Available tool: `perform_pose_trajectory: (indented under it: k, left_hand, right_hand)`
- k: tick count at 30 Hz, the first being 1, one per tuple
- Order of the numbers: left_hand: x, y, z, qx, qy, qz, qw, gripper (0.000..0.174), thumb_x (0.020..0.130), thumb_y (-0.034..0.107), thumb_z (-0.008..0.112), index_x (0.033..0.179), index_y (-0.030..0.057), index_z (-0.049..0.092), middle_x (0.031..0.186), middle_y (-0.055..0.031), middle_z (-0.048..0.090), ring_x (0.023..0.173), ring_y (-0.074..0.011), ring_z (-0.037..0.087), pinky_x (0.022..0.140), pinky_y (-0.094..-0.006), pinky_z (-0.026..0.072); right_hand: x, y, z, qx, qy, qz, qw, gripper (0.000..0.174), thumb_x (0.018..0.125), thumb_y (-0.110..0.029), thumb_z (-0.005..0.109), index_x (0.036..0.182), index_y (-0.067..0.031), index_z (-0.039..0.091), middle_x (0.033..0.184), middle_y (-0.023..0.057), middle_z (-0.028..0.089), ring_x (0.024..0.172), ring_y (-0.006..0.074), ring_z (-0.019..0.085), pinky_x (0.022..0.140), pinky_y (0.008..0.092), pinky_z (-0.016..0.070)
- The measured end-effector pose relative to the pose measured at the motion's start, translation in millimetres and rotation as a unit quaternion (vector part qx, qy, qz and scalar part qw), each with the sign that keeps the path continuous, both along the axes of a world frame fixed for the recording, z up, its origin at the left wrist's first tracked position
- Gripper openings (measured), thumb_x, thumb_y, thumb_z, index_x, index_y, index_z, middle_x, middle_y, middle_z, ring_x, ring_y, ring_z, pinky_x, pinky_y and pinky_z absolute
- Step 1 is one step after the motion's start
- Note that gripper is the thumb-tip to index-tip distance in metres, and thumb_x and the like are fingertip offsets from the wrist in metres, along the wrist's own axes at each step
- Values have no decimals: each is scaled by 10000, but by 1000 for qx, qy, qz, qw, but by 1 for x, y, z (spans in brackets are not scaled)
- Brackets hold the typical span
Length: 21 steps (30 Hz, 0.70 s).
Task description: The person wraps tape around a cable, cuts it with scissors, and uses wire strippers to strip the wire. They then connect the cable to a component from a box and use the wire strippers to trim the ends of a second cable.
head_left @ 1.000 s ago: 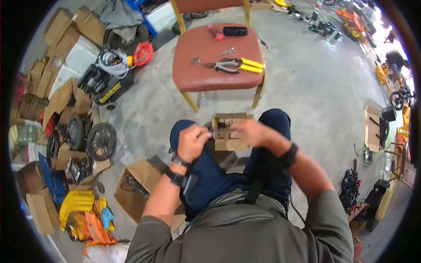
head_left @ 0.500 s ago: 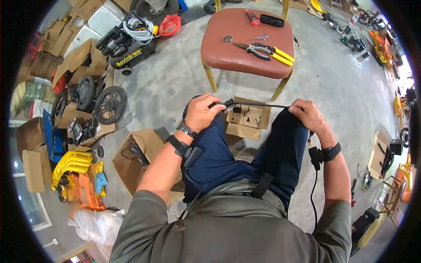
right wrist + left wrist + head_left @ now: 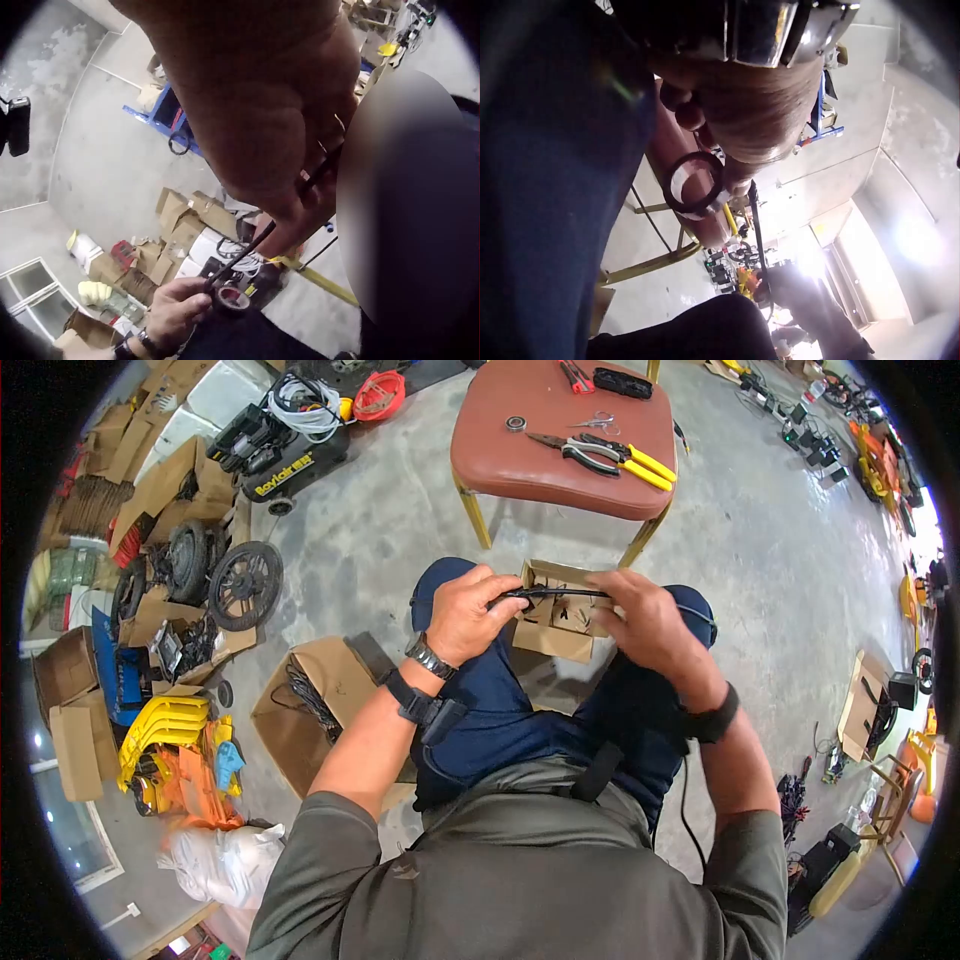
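In the head view, a thin black cable (image 3: 568, 592) runs between the two hands above the lap. The left hand (image 3: 465, 618) pinches one end; from the left wrist view, a dark ring like a tape roll (image 3: 718, 180) hangs at its fingers. Across the cable, the right hand (image 3: 648, 622) has its fingers curled round it, as the right wrist view shows with the cable (image 3: 251, 247) passing into the fingers. That view also has the left hand (image 3: 176, 315) with the ring beside it. Below the cable, a small open carton (image 3: 553, 642) holds small dark pieces.
A brown chair seat (image 3: 560, 480) ahead bears yellow-handled pliers (image 3: 645, 467), small scissors, a bearing-like ring and a black case. Left of the legs stands a larger carton (image 3: 350, 685) with cables. Wheels, boxes and a compressor (image 3: 290, 465) line the left side.
The right hand went outward from near the small carton, stretching the cable, then came back toward the left hand, leaving a shorter span. The left hand stays on the cable.
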<state>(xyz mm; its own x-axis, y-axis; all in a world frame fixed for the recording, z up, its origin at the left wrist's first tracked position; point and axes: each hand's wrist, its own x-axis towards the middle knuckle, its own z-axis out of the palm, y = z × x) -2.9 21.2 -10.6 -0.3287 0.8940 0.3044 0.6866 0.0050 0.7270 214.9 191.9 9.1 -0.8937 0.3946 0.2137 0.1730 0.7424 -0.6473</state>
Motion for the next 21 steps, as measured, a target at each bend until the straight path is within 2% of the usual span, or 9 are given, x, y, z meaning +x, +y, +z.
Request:
perform_pose_trajectory:
  k: [2,5,8,14,21]
  left_hand:
    - [3,0,-2,5,5,9,1000,212,777,144,802,963,66,737,778,-76,615,661,-262,620,590,-358,481]
    - [4,2,-5,56,70,3,996,197,771,132,799,944,70,727,781,-74,605,686,-273,620,599,-369,486]
    - [4,3,-6,41,70,9,997,161,782,66,779,924,25,713,829,-115,659,715,-296,649,637,-357,510]
    - [8,6,-16,10,85,28,996,127,799,91,772,899,43,710,824,-112,654,730,-311,653,633,-370,515]
    - [4,11,-17,-18,61,-1,998,132,817,107,760,918,48,698,830,-115,651,738,-322,652,630,-381,514]
  right_hand:
    - [-25,-11,-9,4,39,23,999,300,857,-160,693,1120,-31,628,944,185,663,903,405,651,793,458,529]
    - [-52,-20,-16,6,70,52,996,234,852,-151,688,1045,-28,639,890,164,656,850,394,650,757,460,530]
    - [-66,-19,-23,23,92,84,992,140,850,-150,665,925,-32,655,815,163,633,795,383,641,702,466,522]
    - [-71,-8,-33,31,9,108,994,144,882,-169,617,882,-28,646,820,183,647,764,400,645,690,473,521]
    - [-66,-7,-48,-56,44,83,994,163,905,-185,611,889,-25,637,815,194,655,785,416,649,691,485,514]
